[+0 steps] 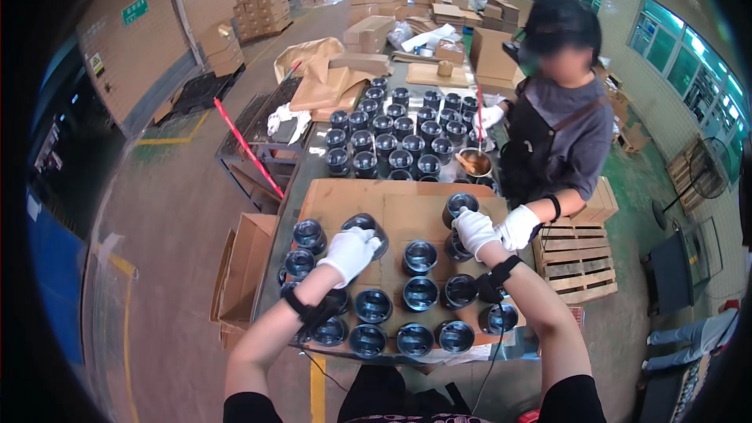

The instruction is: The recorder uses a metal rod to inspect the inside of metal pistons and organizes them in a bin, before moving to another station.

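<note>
My left hand (350,254), in a white glove, is closed on a dark glossy cup-shaped piece (368,229) that leans over the cardboard sheet. With my right hand (475,233), also gloved in white, I grip the near side of another dark cup-shaped piece (459,204) by the sheet's right edge. One more such piece (457,248) sits just under that hand, partly covered. Around my hands, several similar pieces stand on the cardboard (337,197), among them one between my arms (420,257). Each wrist wears a black band.
Across the table, a co-worker (558,110) in white gloves holds a red stick over a bowl (474,163) of brown liquid. Many more dark pieces (399,129) fill the far tabletop. A metal side table (258,129) stands left, a wooden pallet (576,262) right. Cables hang near my wrists.
</note>
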`<action>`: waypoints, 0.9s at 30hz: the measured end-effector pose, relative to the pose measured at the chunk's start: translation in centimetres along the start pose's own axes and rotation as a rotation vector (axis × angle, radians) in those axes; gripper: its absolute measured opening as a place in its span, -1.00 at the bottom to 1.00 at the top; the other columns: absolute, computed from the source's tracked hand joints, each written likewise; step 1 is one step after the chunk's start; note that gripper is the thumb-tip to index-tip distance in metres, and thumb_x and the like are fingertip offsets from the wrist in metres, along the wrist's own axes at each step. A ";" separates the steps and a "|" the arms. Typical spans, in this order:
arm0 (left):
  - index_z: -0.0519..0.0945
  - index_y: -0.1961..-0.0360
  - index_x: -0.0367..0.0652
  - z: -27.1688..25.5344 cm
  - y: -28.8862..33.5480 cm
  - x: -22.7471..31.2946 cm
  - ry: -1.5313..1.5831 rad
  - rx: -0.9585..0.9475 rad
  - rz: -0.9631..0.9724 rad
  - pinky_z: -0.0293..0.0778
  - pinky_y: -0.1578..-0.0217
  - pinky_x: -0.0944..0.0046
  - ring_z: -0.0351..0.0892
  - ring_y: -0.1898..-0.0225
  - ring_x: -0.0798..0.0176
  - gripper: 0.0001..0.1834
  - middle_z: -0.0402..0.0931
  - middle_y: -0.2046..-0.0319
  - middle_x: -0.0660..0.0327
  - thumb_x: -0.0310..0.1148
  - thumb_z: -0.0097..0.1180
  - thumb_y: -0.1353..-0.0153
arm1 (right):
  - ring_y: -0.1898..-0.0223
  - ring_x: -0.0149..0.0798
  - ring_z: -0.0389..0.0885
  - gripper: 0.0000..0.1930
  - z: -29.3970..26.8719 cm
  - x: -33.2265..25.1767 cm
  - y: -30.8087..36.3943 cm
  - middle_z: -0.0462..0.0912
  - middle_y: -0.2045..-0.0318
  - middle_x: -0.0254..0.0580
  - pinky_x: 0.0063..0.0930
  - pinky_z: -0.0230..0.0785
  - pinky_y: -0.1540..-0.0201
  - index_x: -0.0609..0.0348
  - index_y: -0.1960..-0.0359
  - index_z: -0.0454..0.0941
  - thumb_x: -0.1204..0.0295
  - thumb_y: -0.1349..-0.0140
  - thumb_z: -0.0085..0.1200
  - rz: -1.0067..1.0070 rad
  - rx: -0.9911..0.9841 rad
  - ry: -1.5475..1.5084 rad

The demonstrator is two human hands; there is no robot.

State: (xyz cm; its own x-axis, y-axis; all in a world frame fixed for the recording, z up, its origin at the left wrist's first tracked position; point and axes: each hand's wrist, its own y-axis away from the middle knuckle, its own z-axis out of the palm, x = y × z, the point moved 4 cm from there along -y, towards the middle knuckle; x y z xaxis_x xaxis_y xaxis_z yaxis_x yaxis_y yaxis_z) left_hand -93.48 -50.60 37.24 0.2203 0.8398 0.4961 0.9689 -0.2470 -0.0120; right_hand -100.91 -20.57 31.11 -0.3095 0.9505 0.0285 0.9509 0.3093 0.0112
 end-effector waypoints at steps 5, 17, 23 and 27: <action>0.73 0.02 -0.10 9.0 -3.0 -3.4 -0.183 -0.298 0.098 0.55 -0.07 -0.07 0.67 0.02 -0.19 -0.66 0.69 0.10 -0.10 -0.15 0.07 -0.39 | 0.05 0.16 0.76 -0.75 4.4 -0.2 -1.4 0.76 0.15 0.09 0.00 0.60 -0.08 0.10 0.00 0.68 0.39 -0.35 0.06 0.078 -0.244 -0.044; 0.65 -0.02 -0.20 4.9 2.6 0.2 -0.034 -0.146 0.334 0.55 -0.05 -0.12 0.63 -0.01 -0.21 -0.68 0.64 0.05 -0.15 -0.26 0.12 -0.33 | 0.13 0.08 0.73 -0.72 -13.1 -5.4 15.0 0.67 -0.09 -0.15 -0.07 0.63 0.10 -0.05 -0.05 0.65 0.37 -0.32 0.11 0.048 0.137 -0.312; 0.62 0.11 -0.21 -3.3 14.2 5.9 0.055 -0.137 0.327 0.60 0.20 -0.09 0.67 0.24 -0.21 -0.75 0.66 0.25 -0.06 -0.26 0.10 -0.38 | 0.18 0.05 0.74 -0.71 -11.4 -8.5 34.6 0.74 0.07 -0.17 -0.07 0.64 0.18 -0.08 -0.07 0.65 0.27 -0.33 0.18 0.367 0.051 -0.420; 0.69 0.01 -0.18 -1.7 23.3 8.6 0.005 -0.511 0.384 0.59 0.14 -0.07 0.69 0.16 -0.17 -0.61 0.67 0.27 -0.09 -0.09 0.08 -0.44 | 0.04 0.06 0.70 -0.68 -5.2 -12.5 46.6 0.73 0.02 -0.08 -0.08 0.56 -0.05 -0.08 -0.07 0.69 0.19 -0.36 0.13 0.679 0.107 -0.686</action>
State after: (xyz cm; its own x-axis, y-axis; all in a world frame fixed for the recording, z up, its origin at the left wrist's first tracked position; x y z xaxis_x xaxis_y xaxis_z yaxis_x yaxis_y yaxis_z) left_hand -69.20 -49.90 42.70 0.5390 0.6440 0.5429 0.6453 -0.7300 0.2252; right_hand -52.75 -18.21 36.52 0.3414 0.7285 -0.5939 0.9323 -0.3428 0.1155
